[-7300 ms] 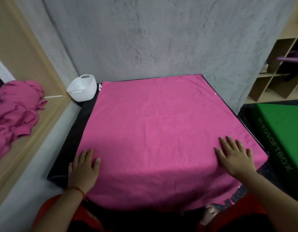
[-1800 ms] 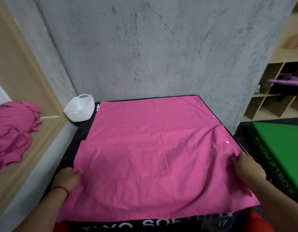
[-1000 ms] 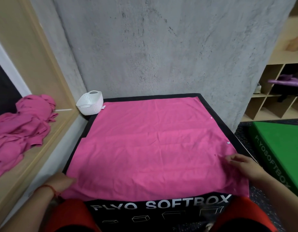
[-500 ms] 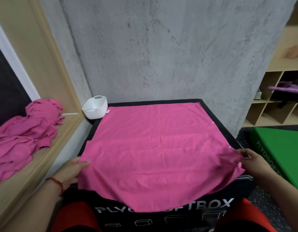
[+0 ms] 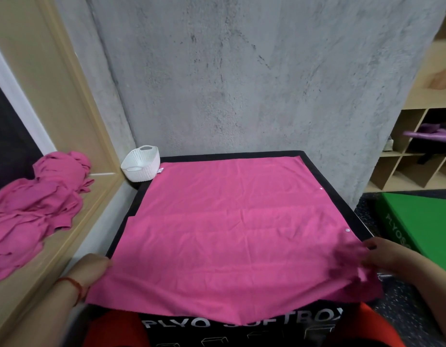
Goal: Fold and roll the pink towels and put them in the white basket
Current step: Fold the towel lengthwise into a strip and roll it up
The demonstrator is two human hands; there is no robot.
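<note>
**Hands quit the flat cloth for its near corners**

On the left ledge (image 5: 74, 246) lie spare pink towels (image 5: 34, 209), heaped. The left hand (image 5: 91, 267) grips the pink towel (image 5: 229, 221) at the black box's (image 5: 267, 334) near-left corner. The white basket (image 5: 141, 163) stands at the far-left corner. The right hand (image 5: 389, 256), blurred, seems to pinch the near-right corner. Uneven pulling would likely skew the fold, and the sagging middle could slide off the front edge.
</note>
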